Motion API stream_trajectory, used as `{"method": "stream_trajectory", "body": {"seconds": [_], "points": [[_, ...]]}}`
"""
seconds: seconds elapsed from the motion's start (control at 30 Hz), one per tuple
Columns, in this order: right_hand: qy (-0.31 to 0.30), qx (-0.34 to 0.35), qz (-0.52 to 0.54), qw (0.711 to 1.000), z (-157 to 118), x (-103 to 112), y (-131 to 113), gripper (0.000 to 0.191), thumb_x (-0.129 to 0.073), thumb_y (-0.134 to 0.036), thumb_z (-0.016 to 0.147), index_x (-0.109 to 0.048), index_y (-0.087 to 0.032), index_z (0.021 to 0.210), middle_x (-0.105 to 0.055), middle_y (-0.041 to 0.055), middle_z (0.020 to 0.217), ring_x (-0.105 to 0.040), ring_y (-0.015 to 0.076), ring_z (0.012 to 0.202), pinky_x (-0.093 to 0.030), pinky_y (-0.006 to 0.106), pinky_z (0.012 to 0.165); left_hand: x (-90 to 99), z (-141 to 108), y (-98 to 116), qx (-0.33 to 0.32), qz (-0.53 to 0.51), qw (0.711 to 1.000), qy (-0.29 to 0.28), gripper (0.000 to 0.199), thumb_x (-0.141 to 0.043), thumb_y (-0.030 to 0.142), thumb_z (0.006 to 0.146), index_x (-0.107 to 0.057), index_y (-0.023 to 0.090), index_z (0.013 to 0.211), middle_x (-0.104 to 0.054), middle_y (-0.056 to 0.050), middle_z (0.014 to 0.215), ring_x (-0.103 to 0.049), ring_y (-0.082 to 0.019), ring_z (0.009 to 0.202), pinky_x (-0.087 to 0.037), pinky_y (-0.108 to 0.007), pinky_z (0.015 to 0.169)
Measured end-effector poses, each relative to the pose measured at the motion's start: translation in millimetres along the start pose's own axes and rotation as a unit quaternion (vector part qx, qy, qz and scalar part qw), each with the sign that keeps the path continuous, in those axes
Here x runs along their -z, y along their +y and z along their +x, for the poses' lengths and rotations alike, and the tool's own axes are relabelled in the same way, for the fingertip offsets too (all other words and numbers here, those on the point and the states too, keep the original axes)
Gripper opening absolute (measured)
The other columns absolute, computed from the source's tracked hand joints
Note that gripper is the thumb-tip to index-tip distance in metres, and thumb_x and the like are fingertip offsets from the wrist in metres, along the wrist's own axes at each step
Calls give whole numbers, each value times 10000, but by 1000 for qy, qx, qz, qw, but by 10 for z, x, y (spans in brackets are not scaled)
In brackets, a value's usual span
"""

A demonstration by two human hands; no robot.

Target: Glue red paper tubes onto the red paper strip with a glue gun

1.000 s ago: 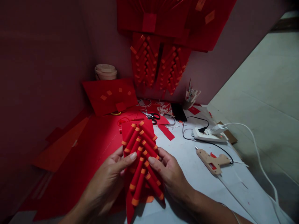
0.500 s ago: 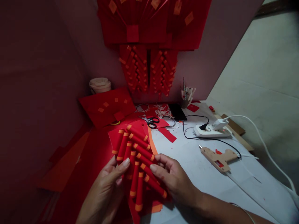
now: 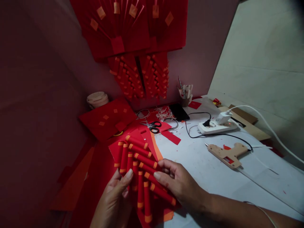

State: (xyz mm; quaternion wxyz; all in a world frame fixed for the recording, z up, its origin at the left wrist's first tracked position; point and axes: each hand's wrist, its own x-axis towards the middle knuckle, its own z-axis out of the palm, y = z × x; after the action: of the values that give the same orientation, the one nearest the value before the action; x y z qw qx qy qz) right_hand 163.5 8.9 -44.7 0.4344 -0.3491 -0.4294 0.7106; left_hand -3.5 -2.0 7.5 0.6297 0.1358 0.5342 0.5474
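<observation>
A paper firecracker decoration made of several red tubes with orange end bands lies in a slanted, overlapping double row. My left hand grips its left side, thumb pressed on the tubes. On the other side my right hand pinches the ends of the right-hand tubes between thumb and fingers. Beneath the decoration are red paper sheets and an orange strip. Just beyond it rest black-handled scissors.
At right lies a beige glue gun near a white power strip with cables. Farther back are a black phone, a pen cup, paper shreds and a white bucket. Similar red decorations hang on the wall.
My view has turned and tilted slightly, shifting the wall decorations to the left. Both hands keep their hold on the firecracker decoration, which sits slightly lower and farther right in view.
</observation>
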Motion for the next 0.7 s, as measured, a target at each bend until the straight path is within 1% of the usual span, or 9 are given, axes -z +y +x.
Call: {"method": "stream_trajectory", "body": {"seconds": [0.07, 0.13, 0.17, 0.23, 0.3, 0.33, 0.4, 0.53, 0.7], "points": [[-5, -1, 7, 1000, 3, 5, -8, 394, -735, -553, 840, -687, -198, 1003, -726, 58, 925, -673, 185, 821, -536, 302, 742, 7, 4, -15, 2, -4, 1000, -1, 282, -719, -58, 762, -688, 207, 855, -720, 31, 698, -742, -148, 613, -642, -239, 655], [7, -9, 1, 1000, 6, 8, -14, 414, -747, -565, 817, -681, -188, 975, -710, 52, 881, -656, 177, 783, -528, 294, 712, -9, -4, -21, -2, -2, 1000, 25, 275, -709, -54, 765, -688, 204, 859, -729, 23, 731, -742, -145, 625, -640, -244, 660], [14, -15, -8, 1000, 7, 9, -14, 418, -751, -567, 809, -679, -184, 960, -698, 47, 853, -645, 173, 761, -523, 290, 692, -27, -13, -20, -9, -3, 999, 47, 262, -698, -49, 767, -687, 199, 851, -733, 12, 743, -745, -152, 640, -637, -244, 646], [24, -19, -27, 999, 7, 8, -9, 412, -747, -563, 808, -676, -180, 945, -678, 38, 817, -631, 172, 742, -521, 291, 675, -79, -37, -9, -19, -13, 996, 89, 254, -678, -54, 757, -682, 190, 825, -735, -5, 748, -741, -158, 644, -619, -223, 591], [23, -13, -40, 999, 4, 7, -1, 400, -729, -559, 824, -673, -181, 942, -672, 37, 809, -629, 179, 751, -528, 305, 690, -130, -59, 5, -25, -25, 992, 121, 270, -670, -83, 726, -677, 180, 790, -712, 9, 695, -691, -119, 545, -566, -164, 496], [21, -9, -44, 999, 2, 6, 3, 394, -719, -559, 833, -671, -183, 938, -670, 35, 806, -626, 178, 748, -529, 309, 695, -148, -64, 10, -24, -27, 991, 128, 281, -674, -99, 709, -678, 174, 775, -692, 23, 660, -649, -91, 484, -533, -136, 454], [18, -2, -48, 999, -3, 4, 12, 381, -708, -556, 848, -667, -188, 934, -664, 27, 796, -615, 169, 727, -523, 303, 687, -157, -60, 9, -20, -26, 991, 126, 288, -701, -113, 678, -683, 166, 746, -666, 39, 611, -601, -67, 423, -496, -108, 410], [14, 11, -51, 999, -8, 5, 33, 347, -684, -536, 886, -663, -196, 949, -666, 19, 809, -607, 154, 720, -510, 285, 676, -83, -10, -26, -15, -32, 996, 84, 320, -809, -85, 611, -691, 185, 736, -714, 13, 638, -677, -121, 502, -561, -156, 460], [7, 14, -42, 999, -8, 17, 69, 311, -669, -509, 912, -654, -206, 979, -690, 34, 887, -645, 178, 798, -537, 318, 732, -8, 14, -56, 6, -26, 998, 49, 389, -922, -13, 523, -696, 195, 760, -727, 24, 655, -678, -127, 508, -576, -180, 478]]}}
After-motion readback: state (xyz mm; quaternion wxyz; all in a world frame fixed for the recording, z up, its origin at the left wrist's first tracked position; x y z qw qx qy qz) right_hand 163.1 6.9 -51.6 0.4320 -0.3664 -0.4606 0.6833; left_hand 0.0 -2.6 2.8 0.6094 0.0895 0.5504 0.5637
